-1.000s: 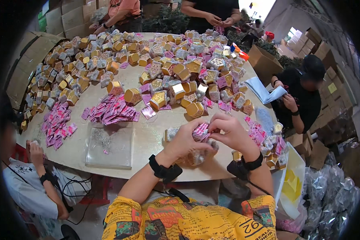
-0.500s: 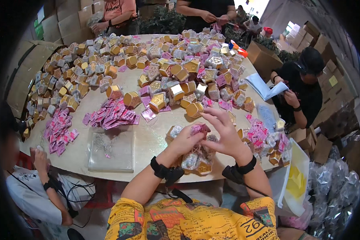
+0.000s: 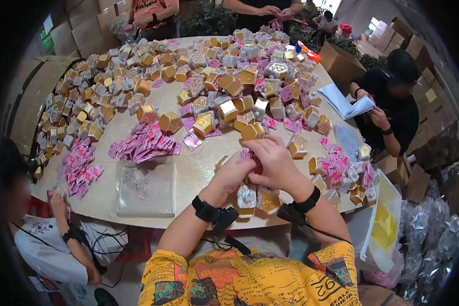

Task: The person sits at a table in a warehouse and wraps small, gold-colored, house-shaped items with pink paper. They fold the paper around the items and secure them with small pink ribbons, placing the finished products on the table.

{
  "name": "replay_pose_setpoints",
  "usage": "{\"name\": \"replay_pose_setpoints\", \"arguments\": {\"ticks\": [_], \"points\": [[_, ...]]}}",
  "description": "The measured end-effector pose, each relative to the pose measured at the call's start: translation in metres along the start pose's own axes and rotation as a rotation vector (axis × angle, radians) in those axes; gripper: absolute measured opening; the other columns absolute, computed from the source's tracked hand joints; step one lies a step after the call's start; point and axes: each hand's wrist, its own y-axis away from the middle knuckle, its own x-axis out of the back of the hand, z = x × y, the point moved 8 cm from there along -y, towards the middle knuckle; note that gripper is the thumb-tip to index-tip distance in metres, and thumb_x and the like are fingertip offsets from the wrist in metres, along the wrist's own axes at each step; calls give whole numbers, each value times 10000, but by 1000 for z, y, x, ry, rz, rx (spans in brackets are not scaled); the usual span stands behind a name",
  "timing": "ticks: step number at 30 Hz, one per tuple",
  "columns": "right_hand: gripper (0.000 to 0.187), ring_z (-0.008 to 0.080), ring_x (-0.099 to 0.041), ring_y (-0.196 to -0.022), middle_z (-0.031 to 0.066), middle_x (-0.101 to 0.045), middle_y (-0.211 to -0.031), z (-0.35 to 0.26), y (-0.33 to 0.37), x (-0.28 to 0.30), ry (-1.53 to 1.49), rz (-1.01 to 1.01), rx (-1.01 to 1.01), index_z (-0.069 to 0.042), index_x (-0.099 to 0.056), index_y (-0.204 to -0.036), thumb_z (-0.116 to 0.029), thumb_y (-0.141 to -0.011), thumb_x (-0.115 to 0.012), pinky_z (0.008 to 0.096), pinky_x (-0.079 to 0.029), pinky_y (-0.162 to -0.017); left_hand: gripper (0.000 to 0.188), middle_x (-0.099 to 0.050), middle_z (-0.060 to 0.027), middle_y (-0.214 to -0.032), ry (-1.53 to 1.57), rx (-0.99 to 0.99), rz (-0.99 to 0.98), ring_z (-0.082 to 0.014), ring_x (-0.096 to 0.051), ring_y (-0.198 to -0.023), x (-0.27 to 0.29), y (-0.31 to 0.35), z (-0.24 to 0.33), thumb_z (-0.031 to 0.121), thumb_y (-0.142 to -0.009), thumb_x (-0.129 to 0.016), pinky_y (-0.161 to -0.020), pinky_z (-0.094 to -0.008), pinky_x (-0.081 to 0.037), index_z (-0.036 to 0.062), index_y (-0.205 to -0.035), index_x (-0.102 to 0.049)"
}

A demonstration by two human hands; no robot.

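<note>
Small pink printed packets (image 3: pixel 246 154) show between my hands, above the near edge of the table. My left hand (image 3: pixel 232 176) is closed around them, with its thumb along their side. From the right, my right hand (image 3: pixel 278 166) reaches in, its fingers bent over the top of the packets and its thumb lower down. How many packets there are is hidden by the fingers. Just below my hands stand gold-and-silver faceted little boxes in clear wrap, one silvery (image 3: pixel 247 200) and one golden (image 3: pixel 268 201). Another golden box (image 3: pixel 252 132) lies just beyond my fingertips.
Many wrapped gold boxes (image 3: pixel 204 124) cover the far table (image 3: pixel 199 186). Pink packets lie in piles (image 3: pixel 145 143), (image 3: pixel 80 166) at left and another pile (image 3: pixel 336 163) at right. A clear shallow tray (image 3: pixel 145 206) sits left of my arms. Co-workers surround the table; one holds a pale blue sheet (image 3: pixel 344 104).
My right hand has come down and left, from raised with spread fingers to closing over the packets beside my left hand. The view has shifted slightly.
</note>
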Motion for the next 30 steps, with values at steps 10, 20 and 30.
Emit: {"name": "replay_pose_setpoints", "arguments": {"ticks": [10, 20, 30], "points": [[279, 294, -596, -895, 172, -628, -995, 30, 6, -8, -517, -82, -296, 3, -613, -1064, -169, -874, -503, 362, -450, -807, 147, -602, -42, -839, -93, -23, -56, -105, -586, -727, -10, 1, 3, 52, -861, -474, -616, -234, -485, 12, -958, -578], [118, 232, -577, -772, 100, -575, -787, 62, 21, -1, -551, 86, -214, -23, -626, -860, -101, -771, -636, 343, -450, -705, 256, -591, -54, -731, -198, 95, -8, -115, -569, -646, -20, 4, 0, 200, -933, -485, -590, -236, -461, -25, -1013, -574], [279, 333, -629, -911, 197, -649, -962, 344, 207, 110, 467, -707, -1077, -5, -679, -917, -32, -642, -642, 404, -504, -767, 327, -565, -16, -686, -263, 120, 16, -94, -528, -624, -19, 12, 6, 205, -949, -453, -596, -236, -426, -64, -1090, -574]]}}
